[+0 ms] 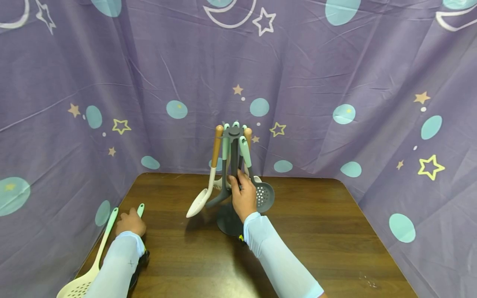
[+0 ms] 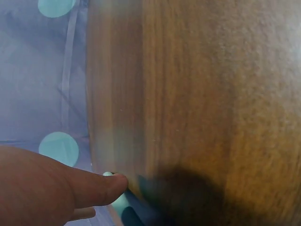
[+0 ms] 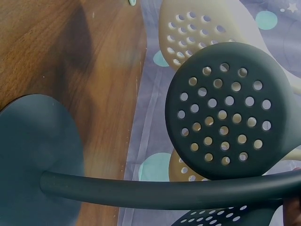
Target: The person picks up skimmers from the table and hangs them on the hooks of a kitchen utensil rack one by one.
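My right hand (image 1: 244, 196) grips the upright pole of a dark grey utensil stand (image 1: 229, 221); in the right wrist view the pole (image 3: 164, 192) runs from the round base (image 3: 40, 155) to the fingers at the right edge. Around the stand hang a cream spoon (image 1: 199, 203) with a wooden handle, a dark grey skimmer (image 1: 264, 196) with a mint handle, and several others. At the table's left side, my left hand (image 1: 130, 223) holds a mint-handled utensil (image 1: 140, 210). Its mint handle (image 2: 120, 202) meets a dark shaft below the thumb; its head is hidden.
A cream skimmer (image 1: 80, 285) with a mint handle lies along the left table edge, partly behind the left sleeve. The brown wooden table (image 1: 316, 236) is walled at the back and sides by a purple patterned curtain (image 1: 298, 82).
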Motion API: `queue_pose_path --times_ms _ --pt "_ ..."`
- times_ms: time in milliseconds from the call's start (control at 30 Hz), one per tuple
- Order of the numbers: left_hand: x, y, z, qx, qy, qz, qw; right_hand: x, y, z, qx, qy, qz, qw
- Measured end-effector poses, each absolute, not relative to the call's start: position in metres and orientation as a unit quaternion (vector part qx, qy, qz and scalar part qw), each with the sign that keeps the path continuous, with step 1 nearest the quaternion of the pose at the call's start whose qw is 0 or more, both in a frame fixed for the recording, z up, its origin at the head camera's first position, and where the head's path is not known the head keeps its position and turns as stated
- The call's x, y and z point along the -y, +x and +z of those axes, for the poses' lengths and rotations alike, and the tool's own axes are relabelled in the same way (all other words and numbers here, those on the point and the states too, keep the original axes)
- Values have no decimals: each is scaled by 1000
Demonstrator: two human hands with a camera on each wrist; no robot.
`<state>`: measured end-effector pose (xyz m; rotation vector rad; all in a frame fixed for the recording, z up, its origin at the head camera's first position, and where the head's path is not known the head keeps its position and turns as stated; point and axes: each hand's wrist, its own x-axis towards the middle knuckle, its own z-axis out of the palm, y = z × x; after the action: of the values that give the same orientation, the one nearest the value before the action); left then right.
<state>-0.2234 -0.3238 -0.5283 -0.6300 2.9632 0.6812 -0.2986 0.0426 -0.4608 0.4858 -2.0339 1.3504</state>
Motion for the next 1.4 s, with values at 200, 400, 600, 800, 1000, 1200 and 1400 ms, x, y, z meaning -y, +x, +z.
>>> queue_pose_path --times_ms 200,400,600,800,1000,1200,1400 --pt "325 -223 -532 -961 -197 196 15 -42 -299 -461 769 192 516 324" --pt "325 -225 -534 -961 -200 191 11 -42 -299 -461 771 194 516 319" --pt "326 -228 -531 -962 -189 197 10 -43 -300 -460 772 192 510 327" --pt "326 -231 -528 -965 -177 191 8 -42 -299 -459 770 192 512 328" --pt "319 -234 -521 -963 -172 206 -35 -43 -299 -459 771 190 514 324" --pt "300 -237 -504 -948 -157 248 -121 -44 -299 -459 773 187 515 319" --pt "282 -243 -493 -927 -145 298 -177 -43 -300 -462 774 186 514 320"
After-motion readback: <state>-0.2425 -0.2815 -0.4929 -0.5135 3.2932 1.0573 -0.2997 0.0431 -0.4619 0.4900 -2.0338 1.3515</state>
